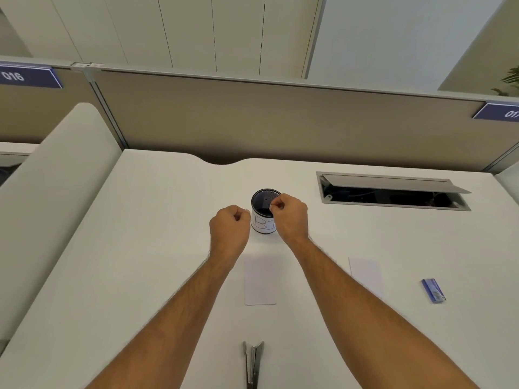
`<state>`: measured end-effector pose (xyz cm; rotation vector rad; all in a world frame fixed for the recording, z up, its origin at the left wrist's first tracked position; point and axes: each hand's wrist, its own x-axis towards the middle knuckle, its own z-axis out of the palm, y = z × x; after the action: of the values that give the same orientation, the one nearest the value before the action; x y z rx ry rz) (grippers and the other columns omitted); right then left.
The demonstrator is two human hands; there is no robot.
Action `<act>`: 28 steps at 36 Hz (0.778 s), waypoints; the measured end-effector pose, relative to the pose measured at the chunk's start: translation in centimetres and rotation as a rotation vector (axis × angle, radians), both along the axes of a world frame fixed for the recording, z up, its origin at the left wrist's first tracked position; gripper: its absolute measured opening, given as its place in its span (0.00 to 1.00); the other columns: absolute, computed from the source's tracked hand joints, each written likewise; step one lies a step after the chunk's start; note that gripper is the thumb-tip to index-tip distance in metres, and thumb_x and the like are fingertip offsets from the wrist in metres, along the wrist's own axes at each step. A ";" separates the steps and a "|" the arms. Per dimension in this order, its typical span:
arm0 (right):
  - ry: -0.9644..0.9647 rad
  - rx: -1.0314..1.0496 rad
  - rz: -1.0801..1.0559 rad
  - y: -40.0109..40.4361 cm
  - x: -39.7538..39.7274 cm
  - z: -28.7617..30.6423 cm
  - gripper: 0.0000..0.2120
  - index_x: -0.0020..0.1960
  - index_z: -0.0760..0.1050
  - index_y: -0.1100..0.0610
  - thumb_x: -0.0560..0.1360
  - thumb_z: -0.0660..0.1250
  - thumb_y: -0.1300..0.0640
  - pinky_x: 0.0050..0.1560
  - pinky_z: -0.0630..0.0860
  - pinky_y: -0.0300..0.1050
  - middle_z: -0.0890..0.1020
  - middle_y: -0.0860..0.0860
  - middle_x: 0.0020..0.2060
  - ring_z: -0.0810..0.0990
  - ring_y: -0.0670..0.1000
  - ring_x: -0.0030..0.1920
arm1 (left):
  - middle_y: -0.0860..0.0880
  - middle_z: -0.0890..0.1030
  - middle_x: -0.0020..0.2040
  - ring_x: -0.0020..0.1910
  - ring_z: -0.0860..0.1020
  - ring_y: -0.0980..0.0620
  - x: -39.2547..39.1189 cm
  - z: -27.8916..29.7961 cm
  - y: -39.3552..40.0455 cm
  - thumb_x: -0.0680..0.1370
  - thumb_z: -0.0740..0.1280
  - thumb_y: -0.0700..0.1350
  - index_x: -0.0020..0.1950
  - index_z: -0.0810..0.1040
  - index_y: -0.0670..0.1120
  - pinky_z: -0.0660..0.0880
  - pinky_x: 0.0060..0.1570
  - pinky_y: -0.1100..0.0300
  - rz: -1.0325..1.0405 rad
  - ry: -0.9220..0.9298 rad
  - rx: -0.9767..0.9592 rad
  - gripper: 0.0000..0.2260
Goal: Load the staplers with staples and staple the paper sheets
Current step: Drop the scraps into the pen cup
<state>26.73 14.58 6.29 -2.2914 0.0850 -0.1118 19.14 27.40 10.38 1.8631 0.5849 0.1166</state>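
Observation:
A black mesh cup (262, 198) with a white label stands mid-desk. My right hand (289, 214) hovers over its right rim, thumb and forefinger pinching a tiny pale piece, too small to identify. My left hand (230, 223) is a curled fist just left of the cup, with nothing visible in it. A metal stapler (253, 360) lies swung open at the near edge. Two white paper sheets lie on the desk, one (259, 282) between my forearms and one (366, 273) partly under my right forearm. A blue staple box (434, 290) lies to the right.
The white desk (140, 248) has an open cable hatch (393, 192) at the back right. A beige partition (280, 122) closes off the far edge and a white side panel (56, 192) rises on the left.

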 end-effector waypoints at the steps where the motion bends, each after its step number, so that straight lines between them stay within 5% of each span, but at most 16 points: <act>1: 0.001 -0.007 0.000 0.0 0.1 0.0 0.07 0.50 0.84 0.59 0.78 0.67 0.63 0.52 0.81 0.44 0.86 0.53 0.46 0.82 0.52 0.47 | 0.46 0.86 0.45 0.47 0.85 0.41 0.0 -0.1 0.0 0.80 0.65 0.42 0.45 0.83 0.41 0.84 0.49 0.43 -0.002 0.003 0.002 0.09; 14: -0.039 0.010 -0.025 -1.1 -0.4 0.3 0.06 0.50 0.83 0.59 0.78 0.67 0.62 0.51 0.81 0.48 0.86 0.53 0.46 0.82 0.53 0.49 | 0.44 0.85 0.42 0.46 0.85 0.41 -0.4 -0.5 -1.2 0.80 0.65 0.42 0.43 0.82 0.42 0.82 0.47 0.46 -0.010 0.002 0.026 0.09; 28: -0.069 0.006 0.016 -8.5 -9.0 0.9 0.07 0.54 0.83 0.58 0.80 0.67 0.60 0.51 0.73 0.37 0.85 0.50 0.51 0.79 0.49 0.52 | 0.45 0.85 0.44 0.47 0.84 0.42 -3.7 -1.5 -8.8 0.82 0.65 0.43 0.47 0.83 0.41 0.84 0.50 0.46 -0.096 0.024 0.008 0.10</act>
<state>17.72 6.09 7.23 -2.2791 0.0307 -0.1817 15.40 18.63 8.85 1.8989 0.5111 0.0336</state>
